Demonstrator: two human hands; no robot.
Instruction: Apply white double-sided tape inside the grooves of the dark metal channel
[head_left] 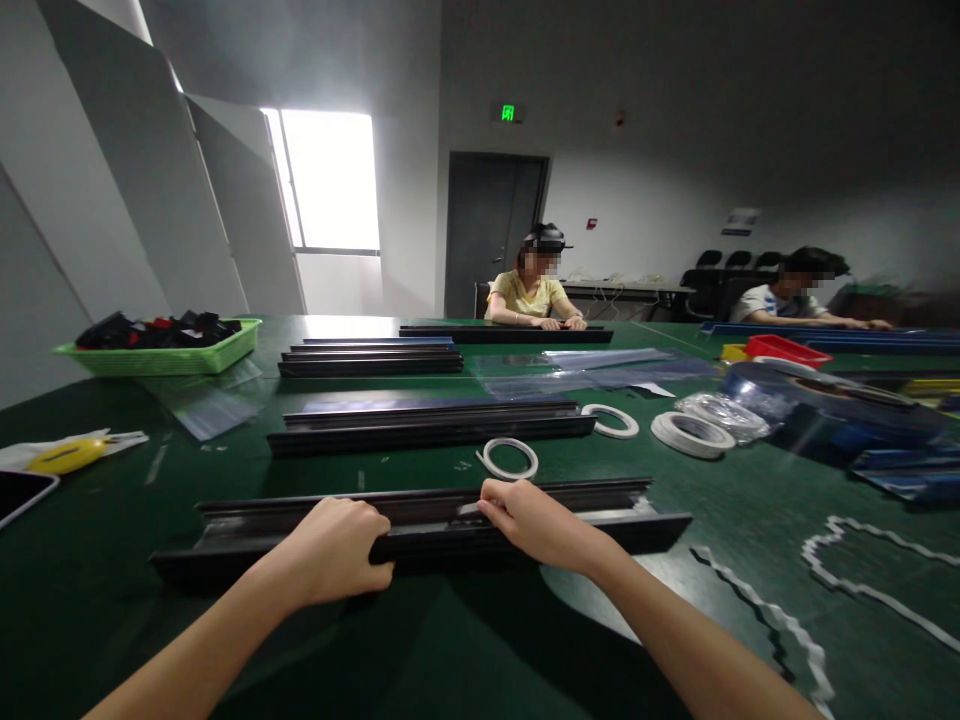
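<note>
Both hands on a long black rail [600, 515] lying across the green worktop [465, 650], lower centre of frame. Left hand [334, 550] fingers curled shut over its near edge; right hand [536, 520] fingers pinched on its top. Tape ring [510, 458] just behind the rail.

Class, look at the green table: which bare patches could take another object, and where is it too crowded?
Bare green shows between the nearest black rail under both hands and the next rail, left of the tape ring. More lies between the yellow cutter and that rail. The right side is crowded: tape rolls, a film roll, paper strips.
</note>
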